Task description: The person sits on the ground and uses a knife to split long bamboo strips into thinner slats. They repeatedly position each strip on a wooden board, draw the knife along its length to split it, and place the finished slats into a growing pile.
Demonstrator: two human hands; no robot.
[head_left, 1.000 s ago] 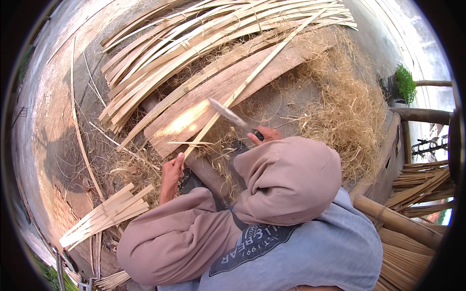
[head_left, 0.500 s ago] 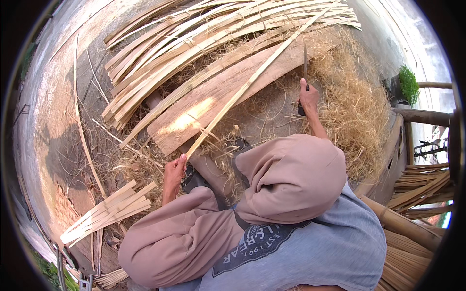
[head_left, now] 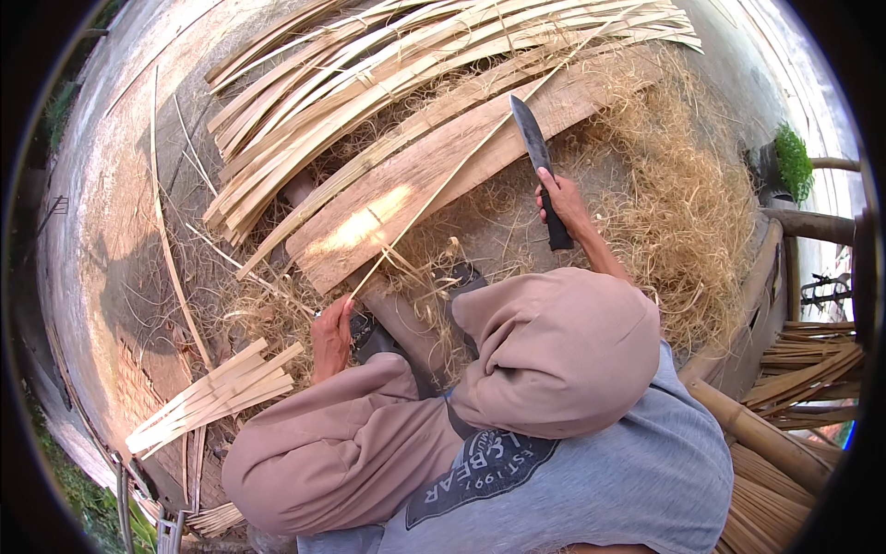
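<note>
My left hand (head_left: 332, 334) pinches the near end of a long, thin bamboo strip (head_left: 428, 203). The strip slants up and away to the right, across a broad wooden plank (head_left: 365, 226), toward a pile of strips. With its narrow edge turned up, it looks slender. In my right hand (head_left: 565, 205) is a large knife (head_left: 530, 134), gripped by its black handle. The flat of the dark blade faces up, and its tip is right by the strip over the plank; whether they touch I cannot tell.
Many pale bamboo strips (head_left: 369, 88) lie piled beyond the plank. Curly shavings (head_left: 678, 212) heap up at the right. A small bundle of short strips (head_left: 217, 397) lies at the left. Bamboo poles (head_left: 757, 429) and more strips stand by my right side, near a green potted plant (head_left: 792, 162).
My right hand has moved left, and the knife has tilted left so its flat shows and its tip is by the strip. The strip has turned onto its narrow edge in my left hand.
</note>
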